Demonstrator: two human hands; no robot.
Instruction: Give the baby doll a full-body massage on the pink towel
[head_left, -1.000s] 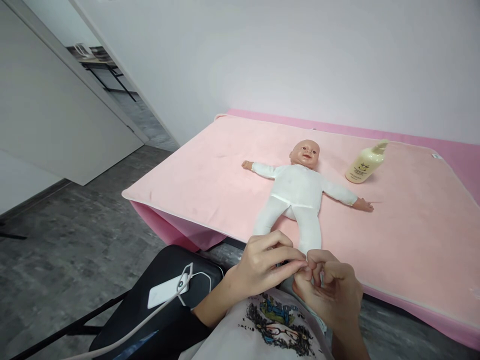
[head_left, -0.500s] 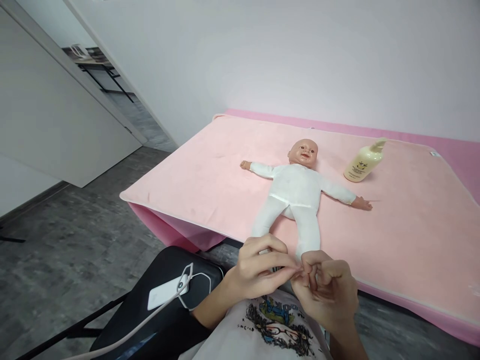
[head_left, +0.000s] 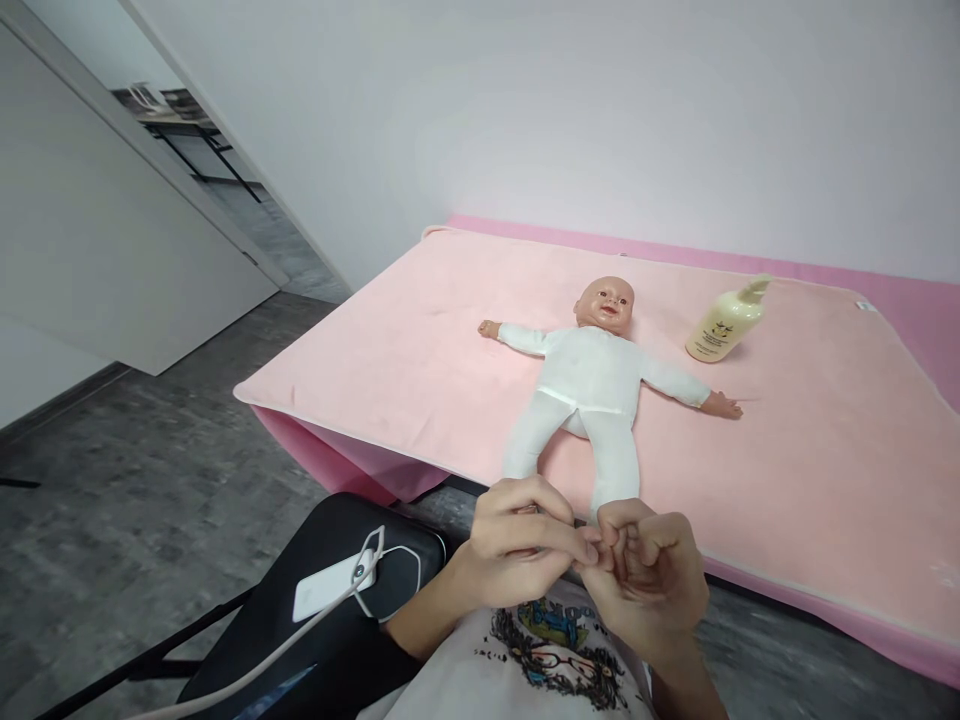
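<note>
Close to my body, at the table's front edge, my left hand [head_left: 521, 540] and my right hand [head_left: 649, 570] meet at the fingertips. The left thumb and fingers press together against the right fingers. My right fingers are curled in. If anything small is between them, I cannot make it out. Beyond the hands a baby doll [head_left: 589, 375] in white cloth lies on its back, arms spread, its feet hidden behind my hands. A pale yellow pump bottle [head_left: 724, 325] stands upright beside the doll's arm, at the right.
A light pink blanket [head_left: 375, 350] covers the table over a darker pink cloth [head_left: 322, 450]. At my left, a black chair [head_left: 255, 630] carries a white power bank [head_left: 330, 585] with a cable [head_left: 300, 635]. A white wall [head_left: 600, 130] rises behind the table.
My left fingertips have shifted slightly and overlap the right fingers more. The whole view has moved a little. The doll and bottle stay in place.
</note>
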